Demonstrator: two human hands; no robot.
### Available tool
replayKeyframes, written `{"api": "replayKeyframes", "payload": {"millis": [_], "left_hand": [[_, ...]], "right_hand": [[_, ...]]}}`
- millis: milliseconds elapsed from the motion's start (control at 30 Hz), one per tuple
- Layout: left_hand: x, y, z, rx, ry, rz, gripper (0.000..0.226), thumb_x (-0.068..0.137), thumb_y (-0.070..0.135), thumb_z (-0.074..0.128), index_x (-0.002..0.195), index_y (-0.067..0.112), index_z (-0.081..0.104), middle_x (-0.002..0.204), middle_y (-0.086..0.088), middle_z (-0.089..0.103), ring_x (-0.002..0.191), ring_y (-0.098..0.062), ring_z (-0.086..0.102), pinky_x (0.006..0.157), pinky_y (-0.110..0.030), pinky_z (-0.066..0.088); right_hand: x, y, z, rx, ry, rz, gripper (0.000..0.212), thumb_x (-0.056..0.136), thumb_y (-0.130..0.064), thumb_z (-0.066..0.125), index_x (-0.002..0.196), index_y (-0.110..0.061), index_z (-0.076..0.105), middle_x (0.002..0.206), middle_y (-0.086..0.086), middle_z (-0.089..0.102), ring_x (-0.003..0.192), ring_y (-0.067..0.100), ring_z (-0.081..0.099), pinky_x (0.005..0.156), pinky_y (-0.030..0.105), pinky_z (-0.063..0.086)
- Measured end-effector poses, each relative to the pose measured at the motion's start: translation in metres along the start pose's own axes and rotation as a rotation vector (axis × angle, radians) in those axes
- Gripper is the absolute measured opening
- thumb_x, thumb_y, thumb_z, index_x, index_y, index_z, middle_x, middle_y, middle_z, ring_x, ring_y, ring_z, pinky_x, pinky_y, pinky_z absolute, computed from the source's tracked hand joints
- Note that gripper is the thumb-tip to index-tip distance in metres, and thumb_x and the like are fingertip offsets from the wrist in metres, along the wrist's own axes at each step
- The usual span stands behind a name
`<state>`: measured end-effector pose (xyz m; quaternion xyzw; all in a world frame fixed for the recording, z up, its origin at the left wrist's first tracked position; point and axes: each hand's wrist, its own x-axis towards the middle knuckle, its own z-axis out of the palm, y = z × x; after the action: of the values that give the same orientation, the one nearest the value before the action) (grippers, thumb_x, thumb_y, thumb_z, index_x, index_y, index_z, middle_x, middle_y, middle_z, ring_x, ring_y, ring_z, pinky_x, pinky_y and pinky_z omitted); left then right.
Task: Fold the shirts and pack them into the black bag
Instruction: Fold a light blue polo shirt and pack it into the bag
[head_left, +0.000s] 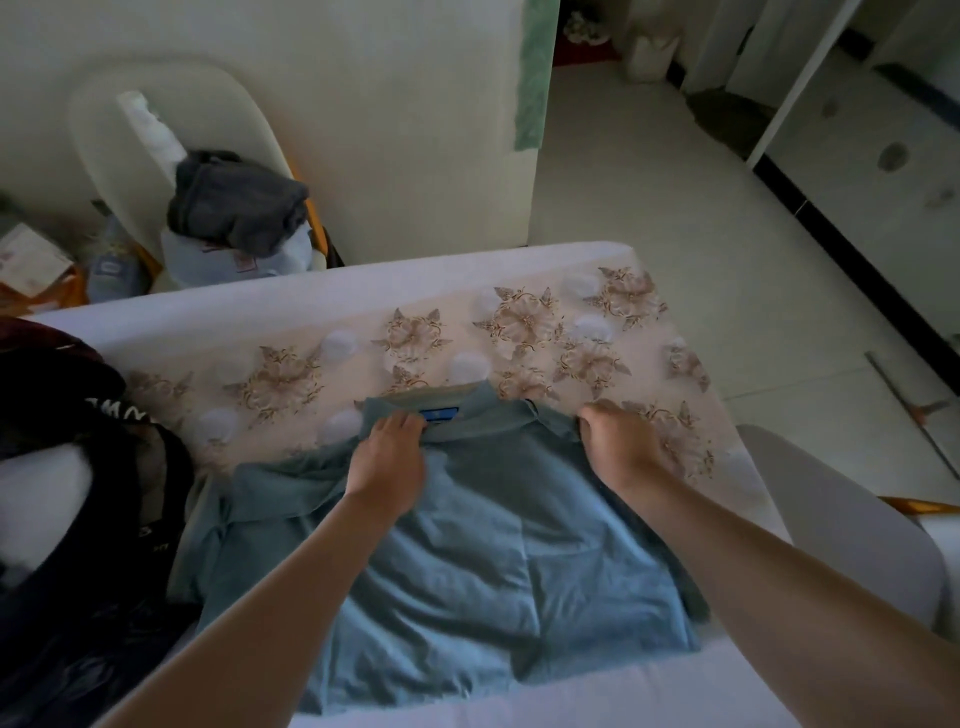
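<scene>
Floral tablecloth (519, 322), soft blue shirt (493, 545), left fingers (402, 423) pinching collar (485, 402), right fingers (592, 418) gripping shoulder (556, 423)

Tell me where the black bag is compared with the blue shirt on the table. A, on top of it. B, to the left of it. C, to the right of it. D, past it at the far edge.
B: the black bag lies at the left end of the table, beside the blue shirt, which is spread out in the middle.
</scene>
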<state>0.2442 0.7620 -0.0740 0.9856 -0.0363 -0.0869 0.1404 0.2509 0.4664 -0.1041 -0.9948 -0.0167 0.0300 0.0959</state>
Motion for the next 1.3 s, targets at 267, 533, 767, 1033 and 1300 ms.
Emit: {"api": "replayKeyframes", "payload": {"millis": [267,533,767,1033,1300], "left_hand": [[0.048,0.011,-0.005,0.102,0.162,0.074,0.079,0.069,-0.013,0.054,0.139,0.018,0.037,0.136,-0.005,0.041,0.122,-0.027,0.039,0.107,-0.040,0.033],[-0.019,-0.061,0.014,0.143,0.098,0.012,0.058,0.067,-0.006,0.065,0.118,0.021,0.058,0.119,-0.004,0.051,0.111,-0.028,0.046,0.095,-0.041,0.042],[-0.043,-0.144,0.007,0.186,-0.104,0.061,0.043,0.089,0.024,0.056,0.131,0.025,0.052,0.133,-0.004,0.047,0.121,-0.033,0.049,0.097,-0.048,0.044],[-0.043,-0.173,-0.014,0.204,-0.112,-0.263,0.065,0.100,0.044,0.032,0.158,0.027,0.007,0.166,-0.006,-0.001,0.152,-0.028,0.000,0.121,-0.045,0.004],[-0.168,-0.176,0.052,0.183,0.035,0.013,0.061,0.094,0.046,0.036,0.148,0.018,0.044,0.156,-0.014,0.035,0.142,-0.032,0.036,0.112,-0.041,0.030]], "right_hand": [[0.023,-0.007,-0.022,0.169,0.153,0.368,0.053,0.086,0.002,0.055,0.136,-0.008,0.044,0.129,0.019,0.049,0.106,0.039,0.055,0.083,0.046,0.047],[0.013,-0.077,0.017,-0.142,-0.197,-0.248,0.061,0.087,-0.015,0.052,0.147,-0.022,0.041,0.149,0.010,0.040,0.132,0.031,0.044,0.105,0.045,0.036],[0.013,-0.165,0.033,-0.045,-0.219,-0.542,0.055,0.094,-0.025,0.052,0.148,-0.022,0.041,0.158,0.013,0.030,0.142,0.034,0.035,0.108,0.051,0.036],[0.014,-0.188,0.045,-0.173,-0.450,-0.484,0.074,0.101,-0.056,0.034,0.158,-0.033,-0.005,0.165,0.005,-0.019,0.152,0.026,-0.015,0.122,0.057,0.001],[-0.088,-0.211,0.074,-0.068,-0.280,-0.565,0.068,0.092,-0.052,0.035,0.154,-0.024,0.033,0.163,0.015,0.022,0.150,0.032,0.023,0.118,0.055,0.022]]}}
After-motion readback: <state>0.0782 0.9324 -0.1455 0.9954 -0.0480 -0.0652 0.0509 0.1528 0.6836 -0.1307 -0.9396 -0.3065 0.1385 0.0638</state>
